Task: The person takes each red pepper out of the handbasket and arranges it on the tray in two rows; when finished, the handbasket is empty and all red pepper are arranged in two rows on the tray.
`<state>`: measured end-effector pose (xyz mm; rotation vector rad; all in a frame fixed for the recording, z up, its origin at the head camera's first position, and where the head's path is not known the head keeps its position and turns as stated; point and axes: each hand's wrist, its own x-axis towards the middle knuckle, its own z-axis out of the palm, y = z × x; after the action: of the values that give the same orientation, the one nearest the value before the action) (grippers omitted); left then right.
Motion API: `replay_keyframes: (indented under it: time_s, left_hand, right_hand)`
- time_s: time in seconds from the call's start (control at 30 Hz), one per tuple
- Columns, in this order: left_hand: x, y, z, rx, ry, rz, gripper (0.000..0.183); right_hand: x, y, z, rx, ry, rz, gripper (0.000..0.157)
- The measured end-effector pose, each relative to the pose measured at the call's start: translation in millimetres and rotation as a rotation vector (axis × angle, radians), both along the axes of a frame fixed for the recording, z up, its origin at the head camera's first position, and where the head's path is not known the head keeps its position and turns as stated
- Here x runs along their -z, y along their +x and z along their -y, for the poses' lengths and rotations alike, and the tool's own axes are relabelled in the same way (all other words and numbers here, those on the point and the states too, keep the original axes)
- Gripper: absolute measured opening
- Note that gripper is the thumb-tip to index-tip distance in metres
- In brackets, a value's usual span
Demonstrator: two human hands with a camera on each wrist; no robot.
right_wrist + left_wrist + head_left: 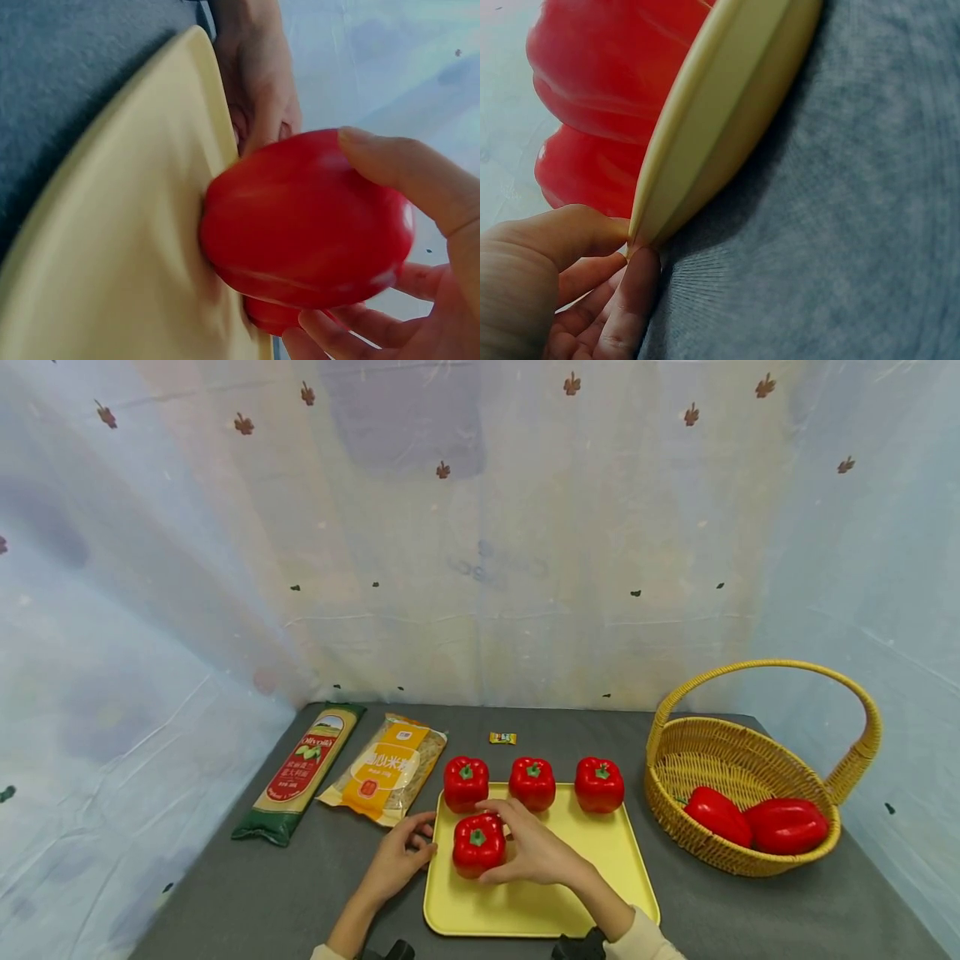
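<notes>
A red bell pepper (477,846) is in my right hand (538,850), low over the left part of a yellow tray (555,910). In the right wrist view, the thumb and fingers of that hand curl round the pepper (300,217), whose bottom is at or just above the tray surface; I cannot tell which. Three more red bell peppers stand in a row along the tray's far edge: a left one (466,783), a middle one (532,783) and a right one (599,785). My left hand (397,860) pinches the tray's left rim (697,142) between thumb and fingers.
To the right stands a yellow wicker basket (675,822) with a tall handle, holding two red peppers (786,827). A green-and-tan pasta packet (303,772) and a yellow noodle bag (390,768) lie at left. Behind the tray is a small yellow wrapped candy (502,738).
</notes>
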<state>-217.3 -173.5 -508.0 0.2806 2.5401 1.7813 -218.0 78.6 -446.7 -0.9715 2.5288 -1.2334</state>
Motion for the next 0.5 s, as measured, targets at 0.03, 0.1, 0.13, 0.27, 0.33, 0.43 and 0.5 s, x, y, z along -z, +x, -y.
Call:
replay_keyframes:
  time_s: [0.03,0.1,0.13,0.27,0.33,0.43,0.5]
  left_hand:
    - [0.0,0.3,0.1,0.000,-0.004,0.000,0.045]
    - [0.8,0.6,0.2,0.001,0.009,-0.004,0.045]
    - [1.5,0.3,0.3,0.004,0.002,-0.004,0.045]
    - [11.3,-4.4,3.0,0.015,0.015,-0.012,0.046]
    - [11.5,-4.9,3.1,0.012,0.012,-0.010,0.046]
    - [11.1,-5.2,3.1,0.007,0.007,-0.008,0.046]
    - [10.7,-5.0,2.9,0.008,0.004,-0.010,0.046]
  right_hand:
    - [-0.6,-0.5,-1.4,-0.004,-0.006,0.006,0.087]
    - [-1.4,-1.6,-4.2,-0.014,-0.017,0.015,0.087]
    - [-2.1,-2.1,-5.5,-0.022,-0.025,0.023,0.087]
    - [-3.9,-3.8,-9.3,-0.043,-0.027,0.030,0.085]
    - [-4.0,-4.5,-10.0,-0.052,-0.028,0.030,0.083]
    - [-3.3,-5.2,-9.8,-0.057,-0.037,0.028,0.080]
    - [-2.7,-5.4,-8.5,-0.061,-0.049,0.027,0.077]
